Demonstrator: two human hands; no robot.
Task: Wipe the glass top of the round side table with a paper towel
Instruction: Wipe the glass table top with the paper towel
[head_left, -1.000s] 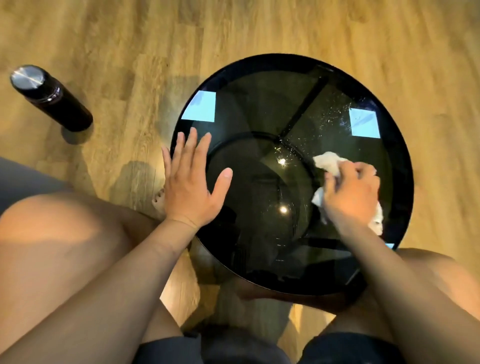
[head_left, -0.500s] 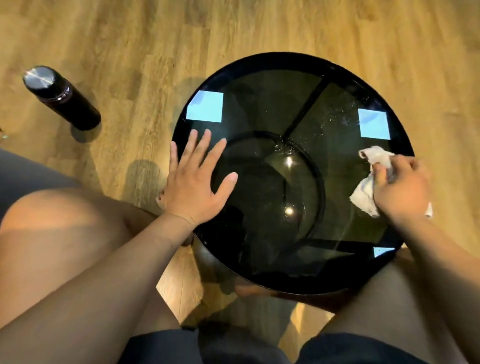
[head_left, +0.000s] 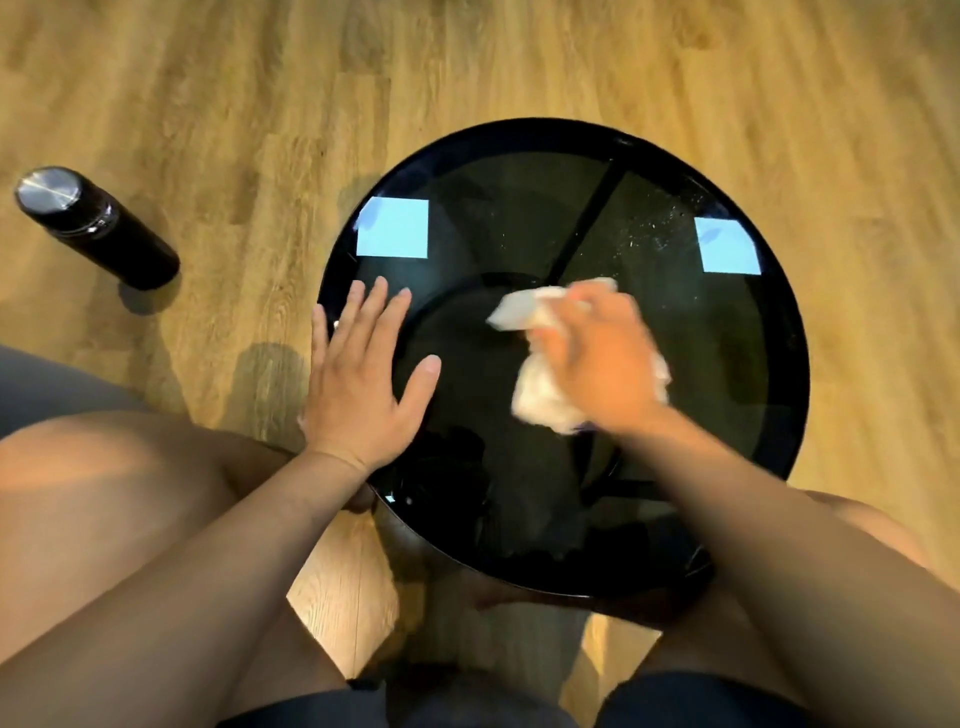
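Status: wiping in progress, not complete. The crumpled paper towel (head_left: 540, 400) lies on the dark glass of the counter (head_left: 493, 234), near its middle and slightly right, under the right hand (head_left: 602, 364). White specks (head_left: 649, 228) show on the far right sector of the glass, beside a pale square reflection; that area is judged not yet cleaned. The near half shows no specks, though dark reflections make this uncertain.

Hand pose: the right hand is palm-down on the towel, its fingers curled over the wad and gripping it; motion blur hides the finer detail of the grip. The left hand (head_left: 358, 384) rests flat on the left edge of the glass, fingers (head_left: 374, 306) straight and spread, thumb out toward the centre, holding nothing; judged to be steadying the counter.

Elsewhere: a dark bottle (head_left: 98, 228) stands on the wooden floor (head_left: 208, 78), well apart to the left
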